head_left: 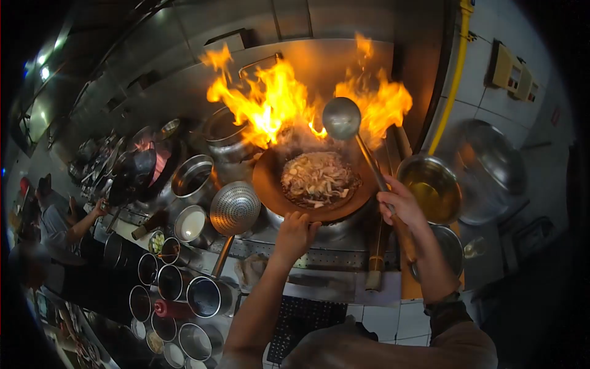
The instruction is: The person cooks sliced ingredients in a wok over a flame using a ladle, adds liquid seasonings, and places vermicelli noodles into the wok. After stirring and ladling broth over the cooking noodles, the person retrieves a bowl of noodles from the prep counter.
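My left hand is closed on the near rim of a wok, which sits over the burner. Sliced pale food, perhaps meat with onion, lies in the wok. Tall flames rise behind it and at its far right. In my right hand is a ladle, gripped by its wooden handle; the bowl is raised above the wok's far right side, apart from the food. Left of the wok rests a perforated skimmer, its handle toward me.
A metal bowl of yellow liquid, likely oil, stands right of the wok. Several metal pots crowd the lower left, near a red squeeze bottle. At far left a person handles another dark wok. A yellow pipe runs down the right wall.
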Demonstrator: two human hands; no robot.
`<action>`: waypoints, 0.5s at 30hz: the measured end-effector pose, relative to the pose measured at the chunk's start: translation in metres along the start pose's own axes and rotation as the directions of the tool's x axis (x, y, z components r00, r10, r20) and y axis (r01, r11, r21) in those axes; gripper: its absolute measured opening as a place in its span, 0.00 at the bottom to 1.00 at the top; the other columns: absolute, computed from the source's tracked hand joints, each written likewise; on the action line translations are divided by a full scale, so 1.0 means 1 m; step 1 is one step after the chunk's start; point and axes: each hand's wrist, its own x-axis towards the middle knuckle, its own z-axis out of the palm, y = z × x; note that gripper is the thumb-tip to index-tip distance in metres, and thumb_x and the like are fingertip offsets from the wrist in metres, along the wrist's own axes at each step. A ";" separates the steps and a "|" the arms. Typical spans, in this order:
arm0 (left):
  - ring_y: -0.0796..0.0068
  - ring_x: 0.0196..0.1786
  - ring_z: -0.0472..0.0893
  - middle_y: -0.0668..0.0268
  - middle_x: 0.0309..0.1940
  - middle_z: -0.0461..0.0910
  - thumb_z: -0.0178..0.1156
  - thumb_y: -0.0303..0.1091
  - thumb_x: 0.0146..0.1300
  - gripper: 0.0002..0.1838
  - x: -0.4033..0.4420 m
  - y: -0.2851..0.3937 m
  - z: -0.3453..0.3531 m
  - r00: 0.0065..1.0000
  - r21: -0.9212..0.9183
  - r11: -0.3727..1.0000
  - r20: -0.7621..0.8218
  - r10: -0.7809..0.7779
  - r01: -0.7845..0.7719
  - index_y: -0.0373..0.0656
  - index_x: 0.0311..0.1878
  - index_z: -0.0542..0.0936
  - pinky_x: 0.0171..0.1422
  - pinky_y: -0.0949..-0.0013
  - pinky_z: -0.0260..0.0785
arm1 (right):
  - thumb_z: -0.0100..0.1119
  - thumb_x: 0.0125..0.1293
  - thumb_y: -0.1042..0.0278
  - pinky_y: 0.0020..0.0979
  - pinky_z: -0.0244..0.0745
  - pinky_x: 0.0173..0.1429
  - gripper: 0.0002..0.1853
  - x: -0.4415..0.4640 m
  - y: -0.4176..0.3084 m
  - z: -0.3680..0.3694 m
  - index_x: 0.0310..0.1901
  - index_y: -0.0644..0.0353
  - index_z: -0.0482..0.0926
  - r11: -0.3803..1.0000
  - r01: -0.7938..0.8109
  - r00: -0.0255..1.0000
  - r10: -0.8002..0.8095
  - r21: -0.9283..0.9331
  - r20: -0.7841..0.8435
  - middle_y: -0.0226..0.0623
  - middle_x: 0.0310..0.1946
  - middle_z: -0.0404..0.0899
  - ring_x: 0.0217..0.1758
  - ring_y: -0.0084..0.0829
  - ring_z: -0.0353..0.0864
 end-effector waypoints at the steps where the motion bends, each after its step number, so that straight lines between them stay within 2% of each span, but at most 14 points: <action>1: 0.50 0.40 0.74 0.53 0.33 0.73 0.62 0.40 0.60 0.15 0.001 0.003 -0.004 0.999 -0.004 0.999 0.011 -0.044 0.044 0.37 0.32 0.75 0.48 0.54 0.65 | 0.50 0.64 0.74 0.24 0.65 0.16 0.31 -0.001 -0.005 0.000 0.70 0.59 0.56 1.000 0.008 1.000 -0.008 0.000 0.008 0.33 0.31 0.71 0.16 0.19 0.67; 2: 0.50 0.43 0.74 0.53 0.37 0.74 0.63 0.41 0.59 0.15 -0.003 0.006 -0.007 0.995 -0.013 0.995 0.034 -0.096 0.096 0.37 0.35 0.76 0.49 0.54 0.66 | 0.50 0.64 0.76 0.25 0.65 0.16 0.31 -0.009 -0.009 0.001 0.69 0.58 0.56 0.960 0.007 1.000 -0.004 0.281 -0.010 0.34 0.31 0.71 0.17 0.20 0.67; 3: 0.50 0.43 0.74 0.53 0.37 0.74 0.63 0.41 0.59 0.15 -0.010 0.010 -0.010 0.993 -0.020 0.993 0.042 -0.113 0.114 0.37 0.35 0.76 0.49 0.54 0.66 | 0.49 0.64 0.78 0.26 0.65 0.16 0.31 -0.018 -0.008 0.003 0.69 0.57 0.56 0.846 -0.002 0.999 0.020 0.534 -0.028 0.35 0.32 0.71 0.17 0.21 0.67; 4: 0.50 0.47 0.74 0.52 0.43 0.73 0.64 0.41 0.58 0.16 -0.013 0.016 -0.016 0.996 0.012 0.998 -0.052 -0.069 0.069 0.38 0.39 0.77 0.52 0.54 0.66 | 0.49 0.64 0.78 0.26 0.65 0.16 0.31 -0.020 -0.005 0.005 0.69 0.57 0.56 0.851 -0.019 0.999 0.033 0.524 -0.018 0.35 0.32 0.71 0.17 0.21 0.67; 5: 0.49 0.52 0.73 0.52 0.49 0.72 0.66 0.42 0.57 0.18 -0.014 0.021 -0.025 0.989 0.055 0.998 -0.150 -0.014 0.022 0.39 0.43 0.79 0.54 0.54 0.66 | 0.49 0.64 0.78 0.25 0.65 0.16 0.31 -0.020 -0.005 0.008 0.69 0.56 0.56 0.943 -0.020 0.995 0.050 0.332 -0.085 0.34 0.31 0.70 0.18 0.20 0.66; 6: 0.49 0.56 0.72 0.51 0.54 0.70 0.66 0.41 0.56 0.21 -0.024 0.028 -0.037 0.992 0.031 0.999 -0.120 -0.039 0.043 0.38 0.48 0.78 0.56 0.54 0.67 | 0.48 0.64 0.77 0.25 0.65 0.17 0.32 -0.021 -0.003 0.011 0.70 0.56 0.55 0.991 -0.029 0.987 0.049 0.128 -0.153 0.33 0.30 0.69 0.18 0.20 0.65; 7: 0.49 0.60 0.70 0.50 0.58 0.67 0.67 0.41 0.55 0.25 -0.039 0.036 -0.053 0.994 0.011 0.998 -0.089 -0.063 0.064 0.38 0.53 0.77 0.58 0.54 0.67 | 0.48 0.64 0.77 0.25 0.65 0.17 0.32 -0.024 -0.002 0.017 0.70 0.56 0.55 0.992 -0.029 0.989 0.046 0.124 -0.140 0.33 0.30 0.69 0.18 0.20 0.65; 9: 0.49 0.63 0.68 0.49 0.61 0.66 0.68 0.40 0.55 0.24 -0.074 0.065 -0.109 0.981 -0.302 0.941 -0.068 -0.179 0.151 0.40 0.54 0.78 0.65 0.52 0.62 | 0.47 0.65 0.76 0.23 0.65 0.15 0.32 -0.039 -0.004 0.035 0.71 0.53 0.54 0.981 -0.017 0.999 0.026 0.191 -0.043 0.33 0.32 0.69 0.17 0.18 0.64; 10: 0.49 0.65 0.67 0.49 0.61 0.66 0.70 0.40 0.51 0.25 -0.093 0.077 -0.151 0.977 -0.306 0.945 -0.137 -0.164 0.116 0.43 0.53 0.80 0.67 0.52 0.60 | 0.47 0.66 0.76 0.22 0.65 0.15 0.32 -0.044 -0.009 0.045 0.71 0.52 0.53 0.975 -0.017 1.000 0.016 0.223 0.009 0.32 0.33 0.68 0.16 0.17 0.63; 11: 0.61 0.56 0.71 0.55 0.58 0.70 0.63 0.45 0.54 0.22 -0.109 0.090 -0.193 0.945 -0.139 0.990 -0.318 -0.081 0.038 0.45 0.51 0.79 0.61 0.60 0.63 | 0.48 0.63 0.77 0.23 0.63 0.13 0.34 -0.050 -0.017 0.062 0.71 0.54 0.52 0.953 -0.057 0.997 0.041 0.296 0.060 0.32 0.31 0.68 0.16 0.17 0.62; 12: 0.64 0.54 0.70 0.56 0.56 0.70 0.55 0.53 0.60 0.24 -0.136 0.091 -0.219 0.856 -0.158 0.987 -0.515 -0.050 -0.038 0.45 0.51 0.76 0.61 0.61 0.62 | 0.48 0.63 0.77 0.23 0.63 0.13 0.34 -0.054 -0.017 0.077 0.71 0.54 0.52 0.953 -0.096 0.993 0.072 0.288 0.093 0.32 0.31 0.68 0.16 0.17 0.62; 13: 0.61 0.56 0.68 0.55 0.56 0.68 0.51 0.56 0.62 0.25 -0.165 0.105 -0.237 0.577 -0.306 0.940 -0.745 -0.336 0.152 0.45 0.51 0.74 0.64 0.58 0.59 | 0.48 0.63 0.76 0.23 0.62 0.13 0.34 -0.056 -0.016 0.094 0.71 0.54 0.51 0.924 -0.151 0.980 0.092 0.353 0.178 0.32 0.31 0.68 0.15 0.17 0.62; 14: 0.56 0.59 0.68 0.52 0.61 0.64 0.51 0.58 0.64 0.27 -0.198 0.094 -0.298 0.036 -0.310 0.925 -0.950 -0.310 -0.219 0.45 0.53 0.73 0.66 0.55 0.58 | 0.48 0.63 0.75 0.23 0.62 0.13 0.35 -0.056 -0.014 0.112 0.72 0.53 0.50 0.887 -0.217 0.957 0.110 0.407 0.269 0.32 0.32 0.68 0.15 0.16 0.61; 15: 0.65 0.61 0.69 0.59 0.61 0.66 0.52 0.57 0.64 0.23 -0.231 0.109 -0.309 0.261 -0.016 0.966 -0.964 0.053 -0.257 0.52 0.54 0.75 0.64 0.56 0.61 | 0.48 0.64 0.75 0.22 0.62 0.13 0.36 -0.056 -0.012 0.132 0.72 0.54 0.48 0.888 -0.266 0.926 0.127 0.375 0.355 0.32 0.33 0.68 0.15 0.16 0.60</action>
